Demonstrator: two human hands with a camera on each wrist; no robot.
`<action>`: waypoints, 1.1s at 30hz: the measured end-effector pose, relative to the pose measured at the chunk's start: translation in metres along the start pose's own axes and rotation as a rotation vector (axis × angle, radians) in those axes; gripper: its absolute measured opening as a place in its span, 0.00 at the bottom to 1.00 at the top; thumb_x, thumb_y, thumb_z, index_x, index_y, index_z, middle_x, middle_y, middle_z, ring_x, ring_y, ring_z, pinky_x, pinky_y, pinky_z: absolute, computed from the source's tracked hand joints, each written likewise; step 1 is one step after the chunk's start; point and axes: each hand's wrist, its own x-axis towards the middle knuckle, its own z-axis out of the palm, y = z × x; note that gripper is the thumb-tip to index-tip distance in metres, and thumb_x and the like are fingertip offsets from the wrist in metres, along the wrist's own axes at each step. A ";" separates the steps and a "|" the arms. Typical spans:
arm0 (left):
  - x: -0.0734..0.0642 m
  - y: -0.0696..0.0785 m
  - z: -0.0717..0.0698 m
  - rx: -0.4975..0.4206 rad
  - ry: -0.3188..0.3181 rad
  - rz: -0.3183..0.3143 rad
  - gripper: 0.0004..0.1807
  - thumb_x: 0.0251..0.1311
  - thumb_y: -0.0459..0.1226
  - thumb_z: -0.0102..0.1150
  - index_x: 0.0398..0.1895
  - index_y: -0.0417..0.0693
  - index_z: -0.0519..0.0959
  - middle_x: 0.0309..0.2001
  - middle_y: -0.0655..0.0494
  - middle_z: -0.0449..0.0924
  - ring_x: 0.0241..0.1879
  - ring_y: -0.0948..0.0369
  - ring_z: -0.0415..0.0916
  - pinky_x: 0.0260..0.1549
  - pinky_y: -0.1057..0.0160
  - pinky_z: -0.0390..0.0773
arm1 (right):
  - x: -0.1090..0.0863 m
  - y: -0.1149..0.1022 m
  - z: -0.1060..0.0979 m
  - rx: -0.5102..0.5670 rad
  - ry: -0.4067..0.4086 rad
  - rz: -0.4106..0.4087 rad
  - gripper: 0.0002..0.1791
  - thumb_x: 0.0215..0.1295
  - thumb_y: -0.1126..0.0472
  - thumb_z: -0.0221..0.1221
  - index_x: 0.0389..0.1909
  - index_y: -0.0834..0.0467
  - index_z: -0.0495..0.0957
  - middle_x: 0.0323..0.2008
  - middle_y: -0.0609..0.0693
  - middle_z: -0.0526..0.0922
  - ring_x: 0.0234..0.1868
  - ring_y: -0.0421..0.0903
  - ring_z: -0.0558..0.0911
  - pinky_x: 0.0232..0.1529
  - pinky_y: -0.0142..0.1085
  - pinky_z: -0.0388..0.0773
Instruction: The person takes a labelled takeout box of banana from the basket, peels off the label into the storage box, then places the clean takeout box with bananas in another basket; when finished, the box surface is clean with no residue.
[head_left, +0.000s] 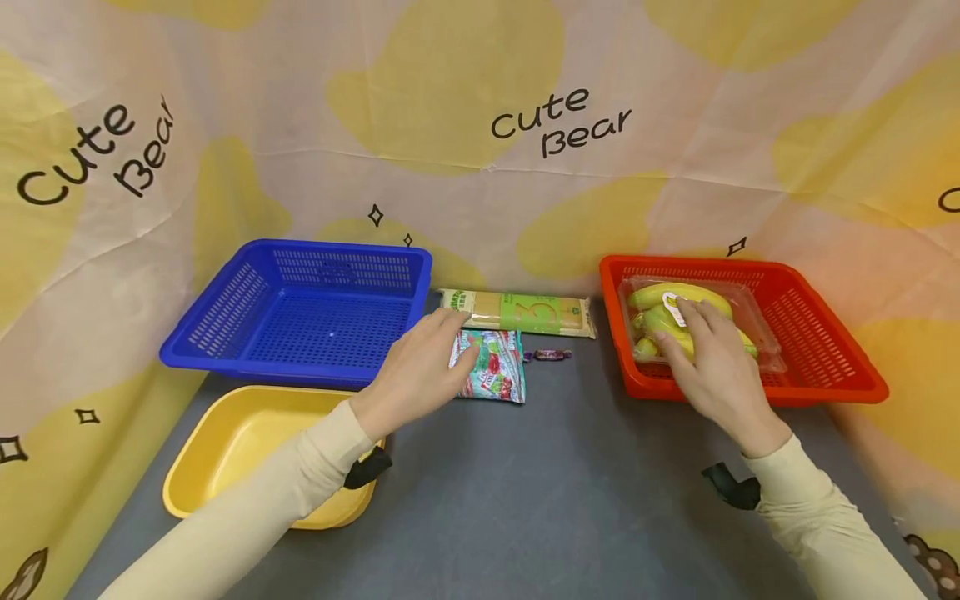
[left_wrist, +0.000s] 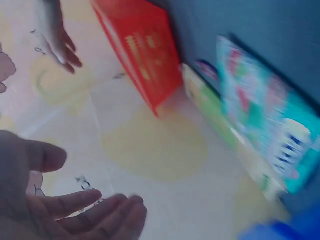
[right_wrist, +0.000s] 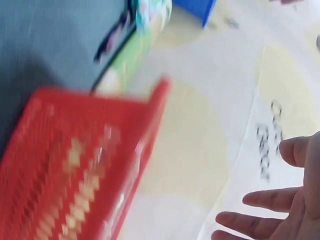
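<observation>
My left hand [head_left: 416, 367] hovers with relaxed, spread fingers and nothing in its grasp. In the head view it overlaps the left end of a teal candy bag [head_left: 495, 375] lying on the table. My right hand [head_left: 712, 375] hangs over the red basket [head_left: 832, 358], its fingers apart and holding nothing in the right wrist view [right_wrist: 270, 215]. Below it, a clear plastic box with yellow bananas [head_left: 697, 293] sits inside that basket, partly hidden by the hand. Behind the candy bag lies a long pack of dry noodles [head_left: 487, 310], with a small purple wrapped candy [head_left: 552, 355] in front.
A blue basket [head_left: 337, 333] with slotted walls stands at the back left, with nothing in it. In front of it is a yellow plastic bin [head_left: 225, 442], partly covered by my left sleeve. Printed cloth [head_left: 465, 208] hangs behind the grey table [head_left: 540, 500].
</observation>
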 end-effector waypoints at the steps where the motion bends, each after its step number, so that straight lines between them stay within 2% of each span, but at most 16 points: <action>1: 0.008 0.006 0.000 -0.059 -0.024 -0.019 0.26 0.69 0.45 0.51 0.65 0.41 0.71 0.61 0.46 0.75 0.59 0.51 0.75 0.55 0.49 0.77 | 0.004 0.005 -0.005 0.007 -0.022 0.032 0.35 0.73 0.45 0.49 0.72 0.64 0.60 0.67 0.71 0.64 0.67 0.70 0.62 0.61 0.69 0.60; 5: 0.037 0.025 0.004 -0.267 -0.124 -0.088 0.25 0.70 0.46 0.46 0.67 0.46 0.69 0.62 0.51 0.74 0.60 0.55 0.75 0.58 0.51 0.75 | 0.016 0.024 -0.020 0.019 -0.078 0.127 0.37 0.75 0.43 0.43 0.74 0.63 0.56 0.69 0.72 0.61 0.68 0.72 0.60 0.63 0.69 0.56; 8: 0.055 0.035 0.014 -0.352 -0.173 -0.111 0.25 0.71 0.47 0.44 0.67 0.47 0.69 0.62 0.53 0.74 0.60 0.57 0.75 0.58 0.53 0.76 | 0.021 0.036 -0.027 0.029 -0.094 0.162 0.37 0.75 0.42 0.42 0.74 0.63 0.55 0.69 0.73 0.60 0.68 0.73 0.59 0.63 0.69 0.55; 12: 0.071 0.048 0.031 -0.440 -0.224 -0.122 0.26 0.72 0.48 0.42 0.67 0.47 0.69 0.62 0.54 0.74 0.60 0.57 0.74 0.60 0.55 0.74 | 0.027 0.056 -0.032 0.039 -0.126 0.190 0.38 0.76 0.43 0.40 0.74 0.66 0.52 0.70 0.75 0.57 0.67 0.75 0.57 0.64 0.70 0.53; 16: 0.080 0.065 0.049 -0.514 -0.259 -0.131 0.24 0.73 0.49 0.43 0.65 0.49 0.71 0.61 0.55 0.76 0.60 0.58 0.74 0.61 0.56 0.73 | 0.031 0.078 -0.034 0.041 -0.172 0.218 0.39 0.76 0.42 0.39 0.74 0.69 0.50 0.70 0.77 0.56 0.67 0.77 0.56 0.65 0.70 0.52; 21: 0.092 0.090 0.072 -0.598 -0.284 -0.144 0.21 0.72 0.50 0.45 0.61 0.53 0.75 0.57 0.58 0.80 0.53 0.61 0.78 0.54 0.60 0.76 | 0.031 0.102 -0.035 0.042 -0.238 0.277 0.42 0.76 0.40 0.36 0.74 0.69 0.47 0.70 0.77 0.53 0.67 0.78 0.55 0.64 0.71 0.51; 26: 0.101 0.111 0.094 -0.729 -0.333 -0.151 0.22 0.72 0.50 0.44 0.60 0.53 0.77 0.53 0.58 0.81 0.46 0.64 0.76 0.50 0.64 0.75 | 0.031 0.117 -0.035 0.045 -0.310 0.330 0.44 0.76 0.38 0.33 0.74 0.71 0.45 0.70 0.78 0.51 0.67 0.79 0.54 0.63 0.72 0.51; 33: 0.105 0.131 0.123 -0.884 -0.404 -0.224 0.24 0.71 0.53 0.44 0.63 0.54 0.74 0.60 0.62 0.76 0.57 0.65 0.73 0.60 0.61 0.72 | 0.027 0.133 -0.038 0.032 -0.439 0.387 0.47 0.75 0.36 0.30 0.73 0.75 0.40 0.69 0.81 0.47 0.67 0.81 0.51 0.62 0.73 0.51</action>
